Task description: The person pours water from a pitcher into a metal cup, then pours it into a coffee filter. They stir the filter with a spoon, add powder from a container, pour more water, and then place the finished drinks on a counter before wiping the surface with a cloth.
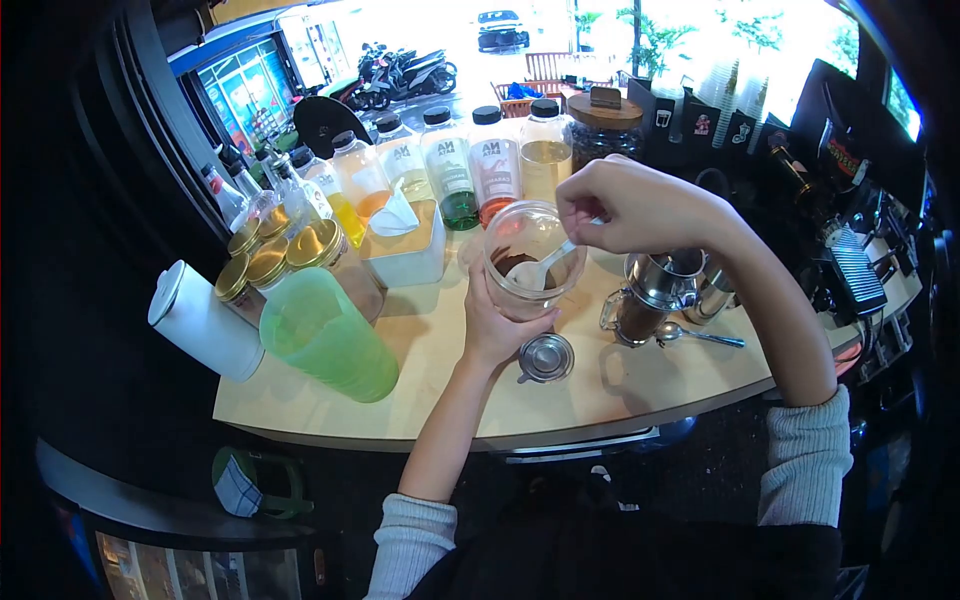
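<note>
A clear plastic jar (527,255) is held tipped above the wooden counter (600,390), just beside a metal drip filter (662,280). The jar is gripped from below and behind by the left hand (497,325), with the fingers wrapped around its wall, so that its mouth is turned toward the right hand (625,205). A white plastic spoon (545,270) is pinched in the closed fingers of the right hand and lowered through the mouth. Its bowl is set against the dark brown powder (515,265) lying low in the jar, and the tilt appears to bring that powder within the spoon's reach.

The filter is seated on a glass mug (630,318) with its top uncovered, and a metal press disc (546,357) is laid aside on the counter near the left wrist. A metal spoon (700,336) is rested beside the mug. To the left, a green pitcher (325,335), a white jug (205,320) and gold-lidded jars (270,262) are grouped close together. A tissue box (410,250) and a row of syrup bottles (450,165) are ranged behind them, apart from the hands.
</note>
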A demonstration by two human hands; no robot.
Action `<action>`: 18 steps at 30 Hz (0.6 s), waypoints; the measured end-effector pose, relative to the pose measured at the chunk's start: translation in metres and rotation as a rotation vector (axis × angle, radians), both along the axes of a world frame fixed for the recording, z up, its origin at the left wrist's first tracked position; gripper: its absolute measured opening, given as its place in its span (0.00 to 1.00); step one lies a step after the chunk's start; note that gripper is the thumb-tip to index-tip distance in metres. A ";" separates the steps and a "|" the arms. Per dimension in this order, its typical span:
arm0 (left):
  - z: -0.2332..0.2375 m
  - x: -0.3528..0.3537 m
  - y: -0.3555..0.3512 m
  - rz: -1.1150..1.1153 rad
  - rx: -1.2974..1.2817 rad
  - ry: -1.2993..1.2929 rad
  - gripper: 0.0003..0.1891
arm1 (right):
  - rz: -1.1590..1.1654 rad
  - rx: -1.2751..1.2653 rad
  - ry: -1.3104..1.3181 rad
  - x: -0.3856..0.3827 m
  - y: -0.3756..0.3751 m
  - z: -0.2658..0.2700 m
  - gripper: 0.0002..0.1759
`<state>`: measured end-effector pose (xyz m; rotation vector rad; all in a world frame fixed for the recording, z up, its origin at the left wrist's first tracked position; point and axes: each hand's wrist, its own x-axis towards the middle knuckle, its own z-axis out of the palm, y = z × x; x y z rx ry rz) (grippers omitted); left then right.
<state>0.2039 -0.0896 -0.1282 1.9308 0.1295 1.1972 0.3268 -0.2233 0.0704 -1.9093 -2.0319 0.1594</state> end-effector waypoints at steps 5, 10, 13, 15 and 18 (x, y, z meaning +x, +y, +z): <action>0.000 0.000 -0.001 0.012 0.002 -0.022 0.51 | -0.065 0.065 0.112 0.014 -0.015 -0.006 0.07; 0.004 -0.002 -0.005 0.000 -0.009 -0.012 0.50 | -0.115 0.083 0.158 0.018 -0.027 -0.008 0.07; 0.001 -0.001 -0.003 -0.010 -0.005 -0.025 0.50 | -0.076 0.055 0.178 0.017 -0.031 -0.011 0.06; 0.000 0.000 -0.003 -0.013 0.007 -0.035 0.51 | -0.061 0.055 0.188 0.015 -0.033 -0.013 0.06; -0.001 0.000 -0.004 -0.001 0.006 -0.025 0.51 | -0.048 0.058 0.213 0.012 -0.035 -0.014 0.05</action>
